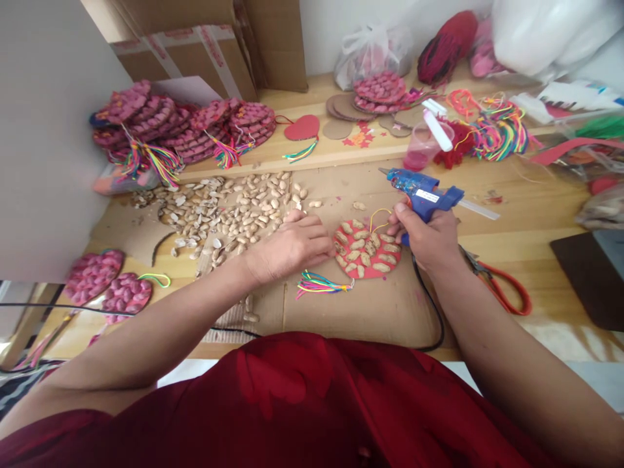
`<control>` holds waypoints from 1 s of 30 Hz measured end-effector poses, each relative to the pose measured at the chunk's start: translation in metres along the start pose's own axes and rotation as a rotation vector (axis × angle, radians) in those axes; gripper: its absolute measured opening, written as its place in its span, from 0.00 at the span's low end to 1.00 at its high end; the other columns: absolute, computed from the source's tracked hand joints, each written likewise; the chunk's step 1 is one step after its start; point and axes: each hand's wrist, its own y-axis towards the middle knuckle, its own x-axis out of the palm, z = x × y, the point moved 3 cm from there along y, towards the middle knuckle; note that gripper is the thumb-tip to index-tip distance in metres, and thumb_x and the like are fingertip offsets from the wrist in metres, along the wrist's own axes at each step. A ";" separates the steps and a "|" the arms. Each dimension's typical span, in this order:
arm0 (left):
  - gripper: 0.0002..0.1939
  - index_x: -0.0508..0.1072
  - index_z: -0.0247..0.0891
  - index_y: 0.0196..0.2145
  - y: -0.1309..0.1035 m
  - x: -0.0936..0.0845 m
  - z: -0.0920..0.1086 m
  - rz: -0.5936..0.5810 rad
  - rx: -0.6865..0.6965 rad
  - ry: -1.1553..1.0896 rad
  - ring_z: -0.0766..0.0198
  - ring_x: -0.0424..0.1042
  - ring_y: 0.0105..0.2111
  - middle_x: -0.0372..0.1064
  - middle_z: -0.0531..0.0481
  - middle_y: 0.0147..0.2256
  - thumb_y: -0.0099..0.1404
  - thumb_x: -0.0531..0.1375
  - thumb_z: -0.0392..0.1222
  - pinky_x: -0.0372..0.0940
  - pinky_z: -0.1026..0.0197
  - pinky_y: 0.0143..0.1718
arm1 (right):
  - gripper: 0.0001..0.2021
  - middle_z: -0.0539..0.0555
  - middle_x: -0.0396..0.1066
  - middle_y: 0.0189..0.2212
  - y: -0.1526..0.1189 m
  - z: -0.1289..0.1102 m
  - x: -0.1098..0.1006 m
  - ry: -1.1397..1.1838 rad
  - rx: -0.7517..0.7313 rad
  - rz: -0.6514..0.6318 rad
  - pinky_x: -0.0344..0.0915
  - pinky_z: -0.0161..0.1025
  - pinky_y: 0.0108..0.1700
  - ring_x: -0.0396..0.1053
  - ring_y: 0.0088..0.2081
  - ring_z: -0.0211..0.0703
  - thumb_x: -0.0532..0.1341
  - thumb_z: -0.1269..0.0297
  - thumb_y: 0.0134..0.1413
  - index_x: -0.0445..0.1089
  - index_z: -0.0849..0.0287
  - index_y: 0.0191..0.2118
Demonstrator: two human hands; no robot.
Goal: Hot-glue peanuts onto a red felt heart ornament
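Observation:
A red heart-shaped piece (368, 249) covered with peanut shells lies on the cardboard sheet (336, 318), with a colourful tassel (322, 285) at its lower left and a yellow loop at its top. My right hand (425, 235) is wrapped round a blue glue gun (423, 193), whose nozzle points left above the heart. Between the shell pile (244, 208) and the heart is my left hand (297, 246), its fingers bent together near the heart's left edge. What its fingertips hold, if anything, is hidden.
Stacks of pink decorated pieces (185, 127) stand at the back left. Orange-handled pliers (507, 286) lie right of my right wrist. A black cable (433, 312) runs down from the glue gun. Tassels (502, 130), a plastic cup (420, 146) and bags line the back right.

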 end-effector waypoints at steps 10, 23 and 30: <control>0.11 0.76 0.41 0.39 0.008 0.013 0.005 0.002 -0.031 -0.112 0.62 0.68 0.41 0.76 0.50 0.41 0.74 0.55 0.45 0.52 0.56 0.45 | 0.11 0.52 0.71 0.28 0.000 -0.003 0.002 0.003 0.027 0.009 0.66 0.36 0.18 0.71 0.23 0.46 0.68 0.56 0.54 0.69 0.56 0.36; 0.12 0.75 0.41 0.40 0.008 0.017 0.004 0.016 -0.031 -0.104 0.62 0.68 0.41 0.77 0.50 0.40 0.75 0.53 0.44 0.52 0.56 0.45 | 0.10 0.52 0.71 0.28 -0.001 -0.003 0.001 0.011 0.016 -0.005 0.67 0.34 0.18 0.71 0.23 0.45 0.67 0.57 0.56 0.70 0.57 0.37; 0.11 0.75 0.43 0.42 0.009 0.016 0.005 0.022 0.011 -0.116 0.62 0.68 0.41 0.76 0.51 0.41 0.73 0.55 0.47 0.51 0.55 0.44 | 0.10 0.52 0.72 0.29 0.000 -0.001 0.000 0.002 0.016 -0.009 0.67 0.34 0.19 0.71 0.24 0.44 0.67 0.57 0.56 0.70 0.57 0.38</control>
